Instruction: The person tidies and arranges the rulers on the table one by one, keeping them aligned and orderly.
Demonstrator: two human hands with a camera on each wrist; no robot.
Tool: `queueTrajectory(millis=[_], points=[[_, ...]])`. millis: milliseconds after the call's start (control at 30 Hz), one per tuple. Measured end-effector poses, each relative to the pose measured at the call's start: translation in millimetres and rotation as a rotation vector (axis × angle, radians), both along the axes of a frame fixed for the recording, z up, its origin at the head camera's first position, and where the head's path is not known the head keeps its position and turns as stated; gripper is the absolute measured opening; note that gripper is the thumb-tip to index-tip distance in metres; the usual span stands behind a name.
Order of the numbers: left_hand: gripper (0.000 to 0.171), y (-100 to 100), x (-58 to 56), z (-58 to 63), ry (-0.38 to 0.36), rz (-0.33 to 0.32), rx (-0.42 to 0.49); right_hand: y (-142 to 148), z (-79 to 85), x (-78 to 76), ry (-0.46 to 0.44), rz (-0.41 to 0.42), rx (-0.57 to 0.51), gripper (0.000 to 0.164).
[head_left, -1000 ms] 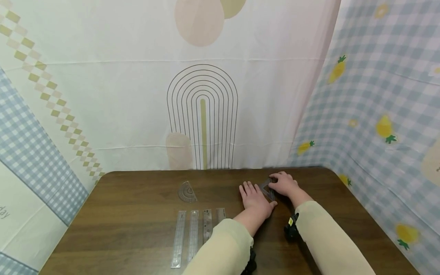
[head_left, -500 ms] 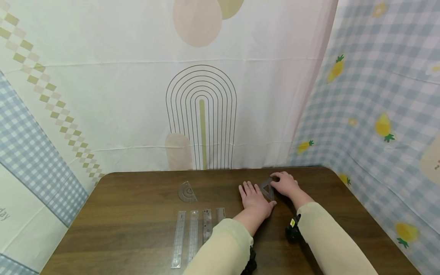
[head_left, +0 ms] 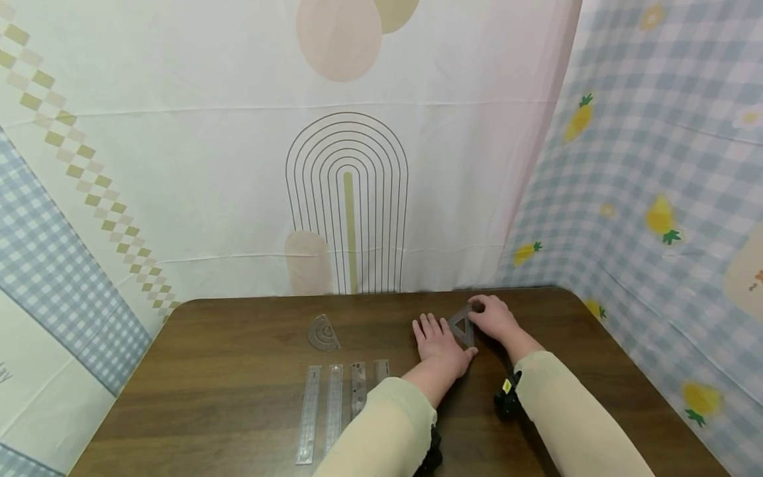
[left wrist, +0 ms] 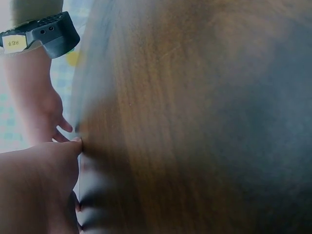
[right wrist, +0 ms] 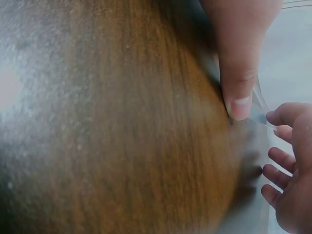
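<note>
A clear plastic set square (head_left: 469,332) with a triangular cutout lies near the far edge of the table, between my two hands. My left hand (head_left: 438,346) rests palm down on the wood, fingers spread. Its thumb points right, by the square's near corner; in the right wrist view this thumb (right wrist: 240,105) comes in from the top. At the far right edge of the square, my right hand (head_left: 497,319) pinches it between thumb and index finger. In the right wrist view the other fingers (right wrist: 278,176) of that hand are bent beside the plastic.
A clear protractor (head_left: 324,334) lies to the left, toward the back of the brown table (head_left: 208,384). Several clear rulers (head_left: 308,415) stand side by side nearer the front, partly covered by my left sleeve (head_left: 381,430). A patterned cloth (head_left: 238,165) hangs behind the table.
My right fingertips have drawn slightly outward to the set square's edge, so more of the plastic shows. The left hand stays in place on the table.
</note>
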State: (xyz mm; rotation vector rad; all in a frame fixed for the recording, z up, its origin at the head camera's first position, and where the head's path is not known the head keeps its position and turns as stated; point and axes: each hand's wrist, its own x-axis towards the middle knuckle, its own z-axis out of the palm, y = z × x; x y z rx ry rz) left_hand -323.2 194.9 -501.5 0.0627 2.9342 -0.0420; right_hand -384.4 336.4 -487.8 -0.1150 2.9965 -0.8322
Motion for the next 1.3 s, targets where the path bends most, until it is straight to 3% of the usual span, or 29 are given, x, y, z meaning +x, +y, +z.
queueTrajectory(millis=[267, 533, 933, 1300], points=[[0.098, -1, 1.4, 2.2, -0.007, 0.001, 0.008, 0, 1.7, -1.7, -0.011, -0.036, -0.212, 0.035], [0.096, -4, 5.1, 7.1, -0.004, -0.015, 0.029, -2, 4.6, 1.5, -0.098, -0.067, -0.386, 0.040], [0.098, -5, 3.4, 1.5, 0.017, -0.025, 0.032, -4, 3.5, 8.9, -0.106, -0.118, -0.545, 0.042], [0.097, -10, -0.3, -4.3, -0.005, -0.075, 0.031, -3, -0.8, 17.9, -0.121, -0.162, -0.641, 0.045]])
